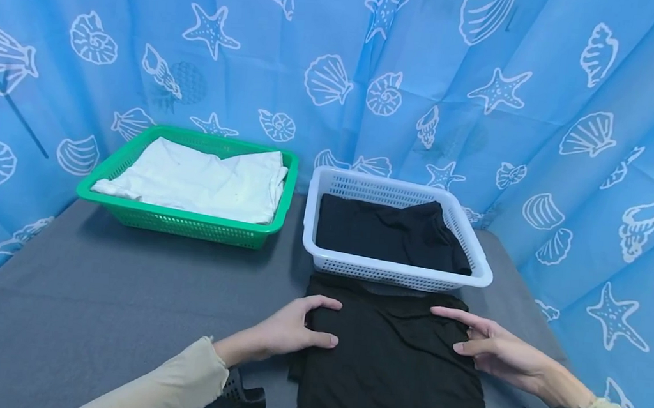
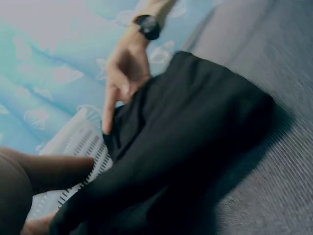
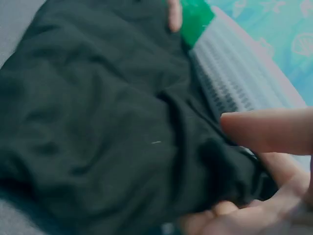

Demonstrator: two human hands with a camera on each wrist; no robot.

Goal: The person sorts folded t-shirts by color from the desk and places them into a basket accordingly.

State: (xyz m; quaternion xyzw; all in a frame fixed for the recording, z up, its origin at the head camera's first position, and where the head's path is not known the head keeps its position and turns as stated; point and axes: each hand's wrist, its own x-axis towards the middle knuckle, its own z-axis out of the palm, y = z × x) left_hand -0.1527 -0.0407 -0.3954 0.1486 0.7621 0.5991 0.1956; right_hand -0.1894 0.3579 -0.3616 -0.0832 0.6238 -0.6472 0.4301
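A folded black cloth (image 1: pixel 389 362), slightly wrinkled, lies on the grey table in front of the white basket, its far edge close to the basket's near wall. My left hand (image 1: pixel 300 327) holds its left side, thumb and forefinger spread over the top. On the opposite side my right hand (image 1: pixel 502 352) holds the right edge, forefinger stretched along the top near the far corner. In the right wrist view, other fingers (image 3: pixel 215 218) of that hand reach the cloth's edge from below. The left hand's lower fingers are mostly hidden by the cloth.
The white basket (image 1: pixel 396 277) holds another folded black cloth (image 1: pixel 382 231). To its left a green basket (image 1: pixel 188 215) carries folded white cloth (image 1: pixel 202 178). A blue curtain (image 1: pixel 333 127) with shell prints hangs behind the grey table (image 1: pixel 122 316). Both wrists wear black devices.
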